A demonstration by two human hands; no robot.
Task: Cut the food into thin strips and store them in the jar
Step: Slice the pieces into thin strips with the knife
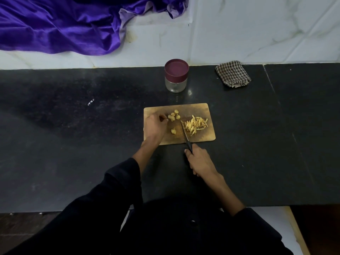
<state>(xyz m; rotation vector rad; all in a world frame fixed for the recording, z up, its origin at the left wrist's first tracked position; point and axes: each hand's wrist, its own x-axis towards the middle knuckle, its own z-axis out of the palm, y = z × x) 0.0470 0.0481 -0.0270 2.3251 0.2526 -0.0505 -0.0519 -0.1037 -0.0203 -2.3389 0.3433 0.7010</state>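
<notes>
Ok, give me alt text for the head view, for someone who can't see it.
On a wooden cutting board, the right hand holds a knife beside a pile of cut strips while the left hand reaches for uncut chunks. A lidded jar stands behind on the dark counter.

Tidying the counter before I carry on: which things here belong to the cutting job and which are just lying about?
In use: knife, cutting board, uncut pieces, cut strips, lidded jar.
Lying about: checked cloth, purple fabric.
</notes>
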